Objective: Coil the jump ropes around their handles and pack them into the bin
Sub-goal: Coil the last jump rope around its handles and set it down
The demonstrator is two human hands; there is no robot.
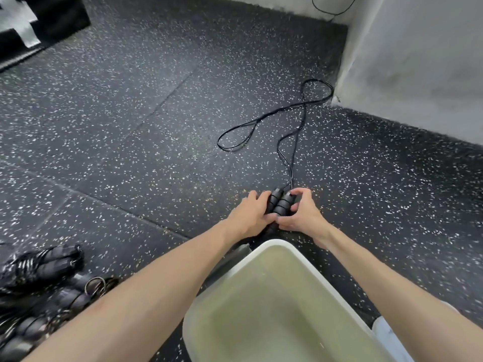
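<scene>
head view: nearest, the bin [308,259] is seen bare inside, set close so packing should be short work. beyond its rim, the handles [279,203] are held side by side, left hand [251,214] and right hand [300,214] curled round them, presumably for coiling. farther off, the rope [303,111] is left slack in loops.

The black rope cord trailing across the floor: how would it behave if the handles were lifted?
The cord probably goes floppy: it lies in loose loops. It would likely drag and could snag where its strands cross. The handles look stiff, held side by side.
</scene>
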